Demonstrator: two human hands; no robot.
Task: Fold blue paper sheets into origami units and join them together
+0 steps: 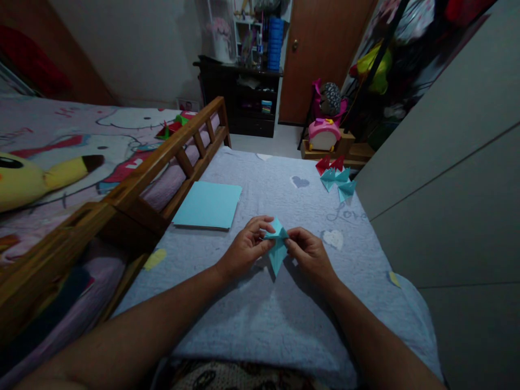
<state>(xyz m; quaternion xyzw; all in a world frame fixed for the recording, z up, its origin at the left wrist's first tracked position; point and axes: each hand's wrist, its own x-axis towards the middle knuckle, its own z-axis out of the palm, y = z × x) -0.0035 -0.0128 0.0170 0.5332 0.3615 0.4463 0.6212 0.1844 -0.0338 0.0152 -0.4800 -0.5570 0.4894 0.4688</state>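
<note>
So, the small folded blue paper (278, 254) is up between the hands, roughly in the middle of the blue cloth (268, 325), with a long point aimed at the near side and a shorter one at the far side. Left hand (252, 241) has it pinched on the left, right hand (311, 253) has the right corner between thumb and finger, so both are clamped on the same piece. Can't tell if it's touching the cloth.

Looks mid-fold to me, probably a shaping or creasing bit. IMO the next move calls for a light, even pinch on both sides, keeping the layers lined up. Main thing in the way is the fingers themselves, which cover the side corners, plus the light's pretty dim.

Moving out: a neat stack of blue sheets (208, 205) lies to the far left of the hands. At the far right corner there's a little cluster of folded pieces, blue ones (346, 189) with red ones (324, 165) just behind. Wooden rail (197, 142) along the left, then a bed (117, 116) with a yellow plush toy (24, 187). Pale panel (455, 184) on the right, dark cabinet (260, 128) at the far end.
</note>
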